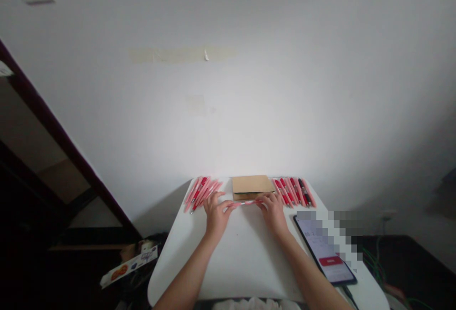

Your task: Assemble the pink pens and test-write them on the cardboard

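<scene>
A pink pen (245, 202) lies level between my two hands, above the white table (242, 253). My left hand (216, 215) pinches its left end between thumb and fingers. At the other end, the fingers of my right hand (272, 210) are closed on it too. Just behind the pen sits a brown cardboard box (252, 184). Beyond my left hand is a loose pile of pink and red pens (201, 192). To the right of the box, more pink and red pens (290, 191) lie side by side, with a black pen (304, 192) near the outer end.
A phone (324, 250) with a lit screen rests near the table's right edge, a cable (349, 295) at its lower end. The wall (242, 125) stands directly behind the table. On the floor at left is a printed carton (130, 266) among dark clutter.
</scene>
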A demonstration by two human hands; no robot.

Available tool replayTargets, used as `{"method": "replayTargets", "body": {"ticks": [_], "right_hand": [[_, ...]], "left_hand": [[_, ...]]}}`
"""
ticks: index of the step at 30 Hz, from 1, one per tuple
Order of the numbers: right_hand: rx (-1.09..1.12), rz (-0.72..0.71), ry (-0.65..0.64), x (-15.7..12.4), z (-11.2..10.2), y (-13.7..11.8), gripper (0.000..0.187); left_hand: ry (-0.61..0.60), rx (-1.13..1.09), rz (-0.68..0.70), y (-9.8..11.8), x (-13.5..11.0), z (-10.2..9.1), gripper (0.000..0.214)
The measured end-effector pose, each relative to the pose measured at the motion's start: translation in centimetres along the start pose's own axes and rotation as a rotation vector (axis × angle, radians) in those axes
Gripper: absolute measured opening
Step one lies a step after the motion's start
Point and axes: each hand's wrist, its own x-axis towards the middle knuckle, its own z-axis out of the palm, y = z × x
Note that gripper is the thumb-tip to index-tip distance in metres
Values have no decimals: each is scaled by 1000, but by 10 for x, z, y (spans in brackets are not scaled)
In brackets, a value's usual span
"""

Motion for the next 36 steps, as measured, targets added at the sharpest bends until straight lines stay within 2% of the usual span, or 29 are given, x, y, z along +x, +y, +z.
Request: {"method": "replayTargets", "body": {"ticks": [21,36], "right_hand": [[182,3,-103,0,-1,-7,14],[256,39,-146,0,-2,-9,22]], "left_hand": [[-11,-5,38,-1,-3,3,8],[-19,-31,55,-3,-2,4,7]]}}
